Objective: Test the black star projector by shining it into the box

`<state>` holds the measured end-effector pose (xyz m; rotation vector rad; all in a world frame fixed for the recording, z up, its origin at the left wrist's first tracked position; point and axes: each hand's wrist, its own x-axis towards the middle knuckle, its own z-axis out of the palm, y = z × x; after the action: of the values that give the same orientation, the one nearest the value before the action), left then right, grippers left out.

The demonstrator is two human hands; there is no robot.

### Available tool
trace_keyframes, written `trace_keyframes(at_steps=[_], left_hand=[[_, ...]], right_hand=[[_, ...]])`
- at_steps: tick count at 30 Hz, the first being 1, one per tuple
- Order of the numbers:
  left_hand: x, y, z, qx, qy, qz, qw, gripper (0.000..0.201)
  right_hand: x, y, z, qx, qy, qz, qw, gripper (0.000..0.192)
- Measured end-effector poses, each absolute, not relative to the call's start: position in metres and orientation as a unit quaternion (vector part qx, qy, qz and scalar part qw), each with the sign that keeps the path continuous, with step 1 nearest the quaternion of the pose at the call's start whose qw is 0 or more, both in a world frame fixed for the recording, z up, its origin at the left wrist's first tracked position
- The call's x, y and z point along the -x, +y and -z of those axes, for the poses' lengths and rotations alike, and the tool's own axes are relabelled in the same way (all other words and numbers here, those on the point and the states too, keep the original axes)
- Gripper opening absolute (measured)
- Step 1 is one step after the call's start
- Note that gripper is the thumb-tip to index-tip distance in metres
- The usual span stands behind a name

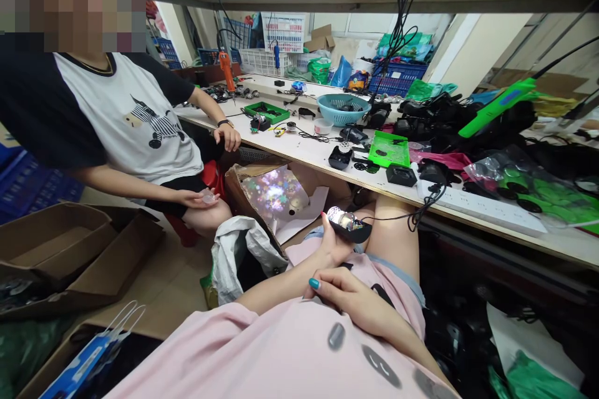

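My left hand is closed around a small projector lamp above my lap. The lamp has a black open housing, exposed inner parts and a glowing white perforated end; a thin black cable runs from it toward the bench. Coloured light spots fall on a pale surface in the cardboard box ahead. My right hand rests against my left forearm, with its fingers curled and the thumb on top. Its palm is hidden, so whether anything is inside cannot be seen.
A co-worker sits at left, a clear piece in one hand. On the workbench are a blue basket, green trays, black housings and cables. An orange screwdriver and a green one hang above. A white sack stands beside me.
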<state>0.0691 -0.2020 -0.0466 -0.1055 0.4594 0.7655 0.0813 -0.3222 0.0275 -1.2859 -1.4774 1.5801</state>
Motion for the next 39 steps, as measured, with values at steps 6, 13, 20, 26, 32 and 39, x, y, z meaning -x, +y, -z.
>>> trace_keyframes(at_steps=[6, 13, 20, 26, 32, 39], left_hand=[[-0.069, -0.202, 0.046, 0.051, 0.214, -0.371, 0.902, 0.054], [-0.069, -0.202, 0.048, 0.052, 0.207, -0.368, 0.905, 0.056], [-0.07, -0.2, 0.055, 0.056, 0.202, -0.368, 0.906, 0.06], [-0.07, -0.2, 0.055, 0.056, 0.201, -0.368, 0.906, 0.061], [-0.07, -0.2, 0.054, 0.055, 0.201, -0.365, 0.907, 0.06], [-0.071, -0.199, 0.056, 0.051, 0.197, -0.361, 0.91, 0.057]], right_hand=[[-0.081, -0.322, -0.031, 0.491, -0.554, -0.6, 0.303, 0.056], [-0.081, -0.323, -0.031, 0.496, -0.553, -0.599, 0.298, 0.055], [-0.081, -0.323, -0.034, 0.5, -0.548, -0.604, 0.294, 0.056], [-0.08, -0.322, -0.035, 0.496, -0.548, -0.606, 0.293, 0.057], [-0.082, -0.323, -0.033, 0.496, -0.546, -0.608, 0.294, 0.056], [-0.08, -0.323, -0.034, 0.497, -0.547, -0.605, 0.296, 0.057]])
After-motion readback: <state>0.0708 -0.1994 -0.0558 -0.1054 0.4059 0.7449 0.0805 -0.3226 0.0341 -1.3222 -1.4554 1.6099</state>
